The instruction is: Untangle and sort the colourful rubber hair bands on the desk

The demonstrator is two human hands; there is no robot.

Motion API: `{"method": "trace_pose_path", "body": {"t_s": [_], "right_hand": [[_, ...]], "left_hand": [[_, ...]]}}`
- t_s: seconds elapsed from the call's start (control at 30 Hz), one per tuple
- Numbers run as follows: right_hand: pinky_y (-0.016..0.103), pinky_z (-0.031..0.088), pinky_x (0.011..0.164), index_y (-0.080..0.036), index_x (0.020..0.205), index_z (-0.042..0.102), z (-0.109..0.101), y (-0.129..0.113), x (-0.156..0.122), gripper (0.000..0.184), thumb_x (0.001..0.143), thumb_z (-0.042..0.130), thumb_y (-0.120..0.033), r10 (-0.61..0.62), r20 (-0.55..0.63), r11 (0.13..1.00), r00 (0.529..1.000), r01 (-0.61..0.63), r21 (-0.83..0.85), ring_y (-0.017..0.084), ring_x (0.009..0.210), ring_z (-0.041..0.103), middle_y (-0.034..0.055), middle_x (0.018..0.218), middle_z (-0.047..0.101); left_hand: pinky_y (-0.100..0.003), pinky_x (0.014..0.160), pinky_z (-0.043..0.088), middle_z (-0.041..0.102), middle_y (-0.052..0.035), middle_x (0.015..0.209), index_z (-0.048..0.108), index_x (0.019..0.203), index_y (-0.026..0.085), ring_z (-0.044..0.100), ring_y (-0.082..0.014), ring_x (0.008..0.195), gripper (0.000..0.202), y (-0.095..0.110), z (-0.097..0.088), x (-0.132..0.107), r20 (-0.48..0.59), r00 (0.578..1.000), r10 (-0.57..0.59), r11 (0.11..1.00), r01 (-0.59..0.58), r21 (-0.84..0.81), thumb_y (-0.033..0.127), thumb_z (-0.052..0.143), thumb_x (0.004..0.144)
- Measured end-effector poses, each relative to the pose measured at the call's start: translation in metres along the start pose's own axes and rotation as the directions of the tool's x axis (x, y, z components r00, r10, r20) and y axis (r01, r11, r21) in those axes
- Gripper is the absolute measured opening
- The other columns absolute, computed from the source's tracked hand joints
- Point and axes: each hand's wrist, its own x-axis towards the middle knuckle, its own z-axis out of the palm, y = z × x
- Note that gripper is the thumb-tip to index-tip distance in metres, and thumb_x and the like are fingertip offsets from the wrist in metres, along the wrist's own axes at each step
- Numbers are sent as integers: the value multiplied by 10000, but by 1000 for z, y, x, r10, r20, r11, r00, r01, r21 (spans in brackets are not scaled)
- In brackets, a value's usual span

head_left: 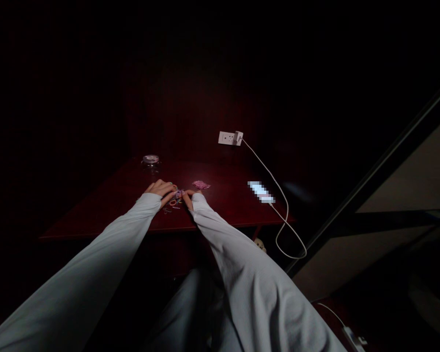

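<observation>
A small heap of colourful hair ties, purple, orange and other colours, lies on the dark red table between my hands. My left hand reaches in from the left, its fingers bent together with the thumb at the heap's edge. Opposite it, my right hand brings thumb and index finger close together at the purple ties. What either pinch holds is too small and dark to make out. Just beyond my right hand lies a separate pile of pink hair ties.
A clear jar with a lid stands at the back left of the table. On the right a lit phone is joined by a white cable to a wall socket. A power strip lies low at right.
</observation>
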Motion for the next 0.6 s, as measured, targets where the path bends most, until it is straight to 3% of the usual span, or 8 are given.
{"method": "trace_pose_path", "body": {"t_s": [0.17,0.37,0.6], "right_hand": [[254,536,847,-239,977,836,-5,-2,-1,218,1010,703,-409,23,35,1000,999,-23,-5,157,798,646,6,851,708],[260,533,854,-235,989,832,-10,-4,-1,249,1032,654,-403,-6,84,999,996,3,38,169,834,653,6,863,736],[257,540,848,-237,940,827,-5,-3,-2,285,1014,690,-477,-18,57,998,998,15,66,163,825,662,3,848,738]], "left_hand": [[-400,870,492,807,-109,1193,768,1103,227,640,-287,1047,368,-8,7,0,0,1000,7,1000,-7,-3,400,443,1109],[-373,846,500,821,-117,1145,792,1105,223,689,-283,1079,388,-16,16,-1,-25,1000,-16,1000,16,-2,413,454,1107],[-376,907,544,824,-118,1098,797,1076,210,708,-276,1070,408,-18,16,-1,-17,1000,-15,1000,15,-27,412,444,1103]]}}
